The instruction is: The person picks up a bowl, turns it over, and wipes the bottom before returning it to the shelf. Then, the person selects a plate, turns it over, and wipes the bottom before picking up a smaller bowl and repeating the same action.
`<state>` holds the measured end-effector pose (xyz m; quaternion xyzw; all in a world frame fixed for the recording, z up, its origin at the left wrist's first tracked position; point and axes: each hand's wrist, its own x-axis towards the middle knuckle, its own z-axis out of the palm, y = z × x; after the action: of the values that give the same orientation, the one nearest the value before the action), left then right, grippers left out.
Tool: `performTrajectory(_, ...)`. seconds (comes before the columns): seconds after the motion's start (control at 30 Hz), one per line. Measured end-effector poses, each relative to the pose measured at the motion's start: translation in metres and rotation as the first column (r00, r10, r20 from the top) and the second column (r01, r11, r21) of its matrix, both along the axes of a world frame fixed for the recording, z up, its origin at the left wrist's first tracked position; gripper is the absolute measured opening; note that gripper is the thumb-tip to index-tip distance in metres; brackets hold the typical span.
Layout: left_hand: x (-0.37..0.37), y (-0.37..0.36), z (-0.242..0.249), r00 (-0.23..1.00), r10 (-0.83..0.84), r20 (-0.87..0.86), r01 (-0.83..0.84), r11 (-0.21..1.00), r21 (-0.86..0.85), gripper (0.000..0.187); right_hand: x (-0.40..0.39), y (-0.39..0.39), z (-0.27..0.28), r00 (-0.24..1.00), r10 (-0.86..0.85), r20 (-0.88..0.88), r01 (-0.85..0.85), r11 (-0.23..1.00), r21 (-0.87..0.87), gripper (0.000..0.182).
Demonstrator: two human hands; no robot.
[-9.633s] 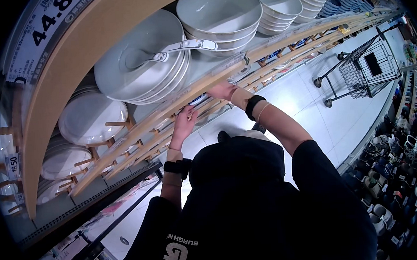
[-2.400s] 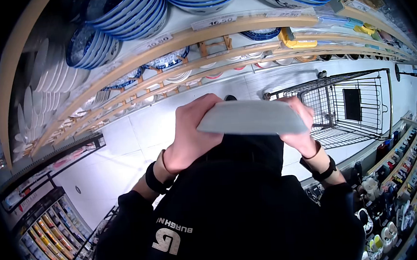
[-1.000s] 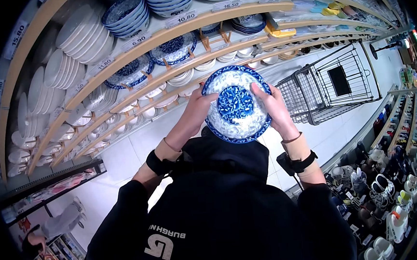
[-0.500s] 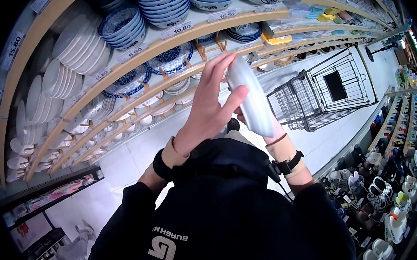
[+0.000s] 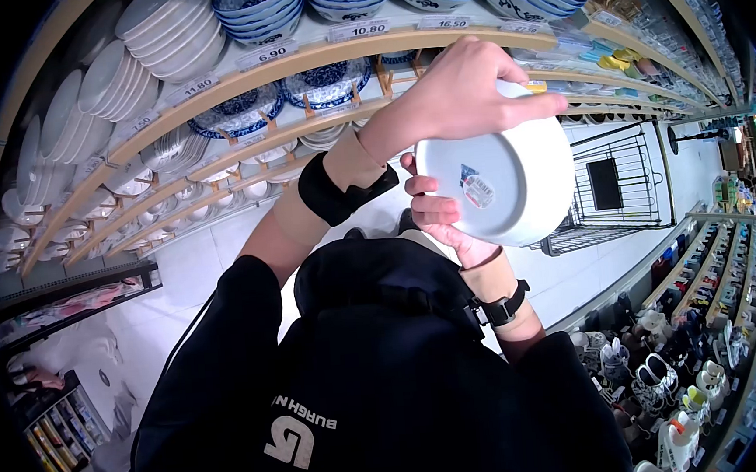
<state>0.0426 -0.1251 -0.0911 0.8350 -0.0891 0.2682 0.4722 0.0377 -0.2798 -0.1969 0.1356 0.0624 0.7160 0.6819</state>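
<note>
A white plate [image 5: 545, 185], fairly deep, is tilted so that its underside faces me. A barcode sticker [image 5: 478, 191] is on its base. My left hand [image 5: 473, 89] is bent over the plate's upper edge, with its thumb or a finger stretched out along the rim at the right. From below left, my right hand [image 5: 438, 210] grips the plate, its fingers curled onto the underside near the sticker. The rest of the right hand is behind the plate.
Shelves ahead hold stacked white plates [image 5: 117, 83], blue-patterned bowls [image 5: 261, 7] and price tags [image 5: 359, 30]. A wire shopping cart [image 5: 619, 175] stands beyond the plate. Shoes [image 5: 660, 383] are displayed at right. Another person's grey sleeve [image 5: 117, 456] shows at lower left.
The plate has turned from nearly edge-on to underside towards me, bringing its sticker into view. My left hand has moved right, over the upper edge. The view has shifted slightly.
</note>
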Motion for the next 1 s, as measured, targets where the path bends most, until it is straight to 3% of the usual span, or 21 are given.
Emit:
performTrajectory(0.03,0.001,0.0,-0.001,1.0,0.022,-0.019,-0.021,0.999,0.045,0.052,0.0,0.001,-0.006,0.999,0.021,-0.038,-0.018,0.997,0.07,0.071)
performTrajectory(0.13,0.003,-0.003,-0.001,0.991,0.05,-0.125,-0.038,0.995,0.095,0.055,-0.002,-0.001,-0.009,0.995,0.043,-0.091,-0.039,0.998,0.049,0.068)
performTrajectory(0.47,0.002,-0.009,-0.002,0.994,0.059,-0.094,-0.058,0.998,0.016,0.055,-0.005,-0.002,-0.01,0.996,0.01,-0.086,-0.005,0.998,0.066,0.066)
performTrajectory(0.53,0.0,-0.014,-0.008,0.996,0.094,-0.002,-0.094,0.993,-0.075,0.052,-0.002,-0.007,-0.007,0.999,-0.046,0.0,0.046,0.999,-0.017,0.066)
performTrajectory(0.6,-0.011,-0.012,-0.011,0.998,0.024,-0.057,-0.035,0.976,-0.214,0.046,0.004,-0.017,0.002,0.977,-0.137,0.162,0.16,0.978,-0.136,0.066)
performTrajectory(0.63,-0.018,-0.009,-0.011,0.997,-0.02,-0.08,-0.003,0.96,-0.279,0.044,0.01,-0.017,-0.001,0.936,-0.175,0.305,0.213,0.972,-0.096,0.053)
performTrajectory(0.67,-0.026,-0.005,-0.016,0.991,-0.092,-0.093,0.065,0.964,-0.258,0.044,0.02,-0.019,-0.007,0.811,-0.15,0.565,0.361,0.889,-0.282,0.045)
performTrajectory(0.7,-0.045,-0.012,-0.022,0.988,-0.084,-0.129,0.016,0.89,-0.456,0.048,0.024,-0.015,0.007,0.631,-0.106,0.769,0.53,0.782,-0.328,0.04)
performTrajectory(0.73,-0.058,-0.013,-0.02,0.971,-0.172,-0.165,0.049,0.821,-0.569,0.051,0.028,-0.012,0.021,0.432,0.047,0.901,0.672,0.649,-0.356,0.035)
performTrajectory(0.77,-0.068,-0.015,-0.026,0.967,-0.223,-0.125,0.06,0.674,-0.736,0.053,0.026,-0.008,0.032,0.39,0.051,0.919,0.743,0.573,-0.347,0.038)
performTrajectory(0.83,-0.09,-0.017,-0.034,0.97,-0.196,-0.142,0.012,0.626,-0.78,0.059,0.034,-0.011,0.029,0.193,0.061,0.979,0.861,0.469,-0.199,0.037)
performTrajectory(0.93,-0.11,-0.021,-0.024,0.926,-0.069,-0.371,-0.244,0.641,-0.728,0.057,0.037,-0.009,0.034,-0.208,0.138,0.968,0.916,0.374,0.144,0.028)
performTrajectory(1.0,-0.112,-0.021,-0.033,0.919,0.088,-0.384,-0.316,0.747,-0.585,0.049,0.034,-0.008,0.04,-0.39,0.18,0.903,0.883,0.351,0.312,0.023)
